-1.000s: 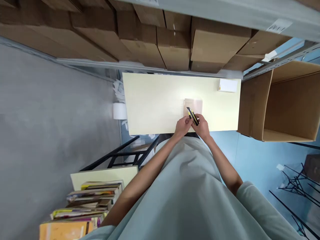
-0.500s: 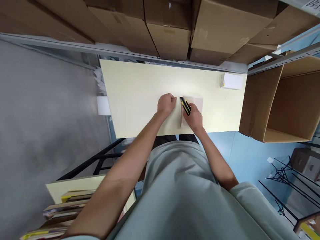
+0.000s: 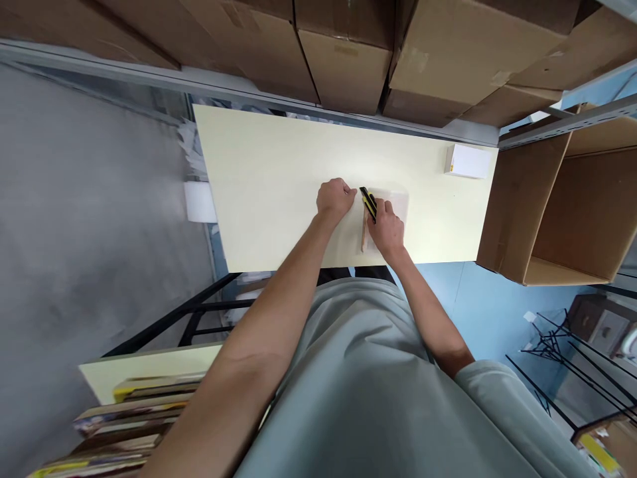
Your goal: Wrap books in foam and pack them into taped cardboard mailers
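A black and yellow utility knife (image 3: 369, 204) is gripped in my right hand (image 3: 387, 229), its tip pointing up and left. Beneath that hand lies a flat, pale, translucent-looking package (image 3: 399, 202) with a pinkish-brown left edge. My left hand (image 3: 336, 198) is just left of the knife's tip, fingers curled and thumb pressed against the forefinger. Whatever it may be pinching is too small to make out. Both hands are over the cream tabletop (image 3: 263, 192).
A small white box (image 3: 468, 161) sits at the table's back right corner. Cardboard boxes (image 3: 343, 73) line the shelf above the back edge. To the right stands a big open carton (image 3: 522, 206). Magazines or books (image 3: 134, 418) are stacked at lower left.
The knife has shifted slightly up relative to the package, and its tip is a little farther up and left of the package edge. My left hand stays close beside it. The view has tilted slightly.
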### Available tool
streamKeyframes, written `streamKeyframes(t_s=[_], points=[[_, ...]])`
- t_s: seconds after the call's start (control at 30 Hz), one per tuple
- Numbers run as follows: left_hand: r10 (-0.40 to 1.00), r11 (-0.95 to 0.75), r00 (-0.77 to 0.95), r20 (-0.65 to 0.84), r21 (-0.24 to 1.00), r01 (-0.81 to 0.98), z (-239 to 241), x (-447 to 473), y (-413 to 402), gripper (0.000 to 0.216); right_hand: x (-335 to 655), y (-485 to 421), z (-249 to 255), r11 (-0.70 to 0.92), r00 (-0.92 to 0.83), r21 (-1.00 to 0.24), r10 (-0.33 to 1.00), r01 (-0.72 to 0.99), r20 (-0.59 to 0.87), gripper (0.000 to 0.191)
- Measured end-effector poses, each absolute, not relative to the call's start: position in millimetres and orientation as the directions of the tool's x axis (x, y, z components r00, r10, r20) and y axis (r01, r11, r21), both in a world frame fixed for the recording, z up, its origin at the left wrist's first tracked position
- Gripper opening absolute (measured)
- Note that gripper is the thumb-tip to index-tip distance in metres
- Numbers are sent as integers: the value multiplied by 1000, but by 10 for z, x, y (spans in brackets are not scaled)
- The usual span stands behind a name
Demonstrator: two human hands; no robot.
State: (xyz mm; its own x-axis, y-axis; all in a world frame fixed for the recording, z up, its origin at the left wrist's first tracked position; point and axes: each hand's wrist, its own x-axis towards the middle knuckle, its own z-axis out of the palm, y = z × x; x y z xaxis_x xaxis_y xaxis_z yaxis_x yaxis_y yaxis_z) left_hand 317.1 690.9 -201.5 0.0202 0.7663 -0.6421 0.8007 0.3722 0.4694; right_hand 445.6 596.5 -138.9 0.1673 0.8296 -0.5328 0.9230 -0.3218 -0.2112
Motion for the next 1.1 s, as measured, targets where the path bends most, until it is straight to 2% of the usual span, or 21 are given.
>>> streamKeyframes(t_s=[0.1, 0.2, 0.8, 1.1], points=[[764, 368, 12, -645, 450, 814, -1992, 3179, 6932, 16, 4401, 6003, -1260, -262, 155, -108, 804, 959, -575, 35], [761, 367, 15, -648, 450, 814, -1979, 3182, 6950, 16, 4369, 6021, -1179, -228, 141, -72, 792, 971, -594, 36], [774, 370, 13, -633, 469, 802, -2087, 3163, 6967, 14, 4287, 5669, -1174, -177, 110, -48, 776, 983, -621, 38], [779, 374, 3, -627, 470, 800, -2111, 3179, 6937, 14, 4244, 5372, -1235, -122, 98, 7, 761, 993, -642, 41]])
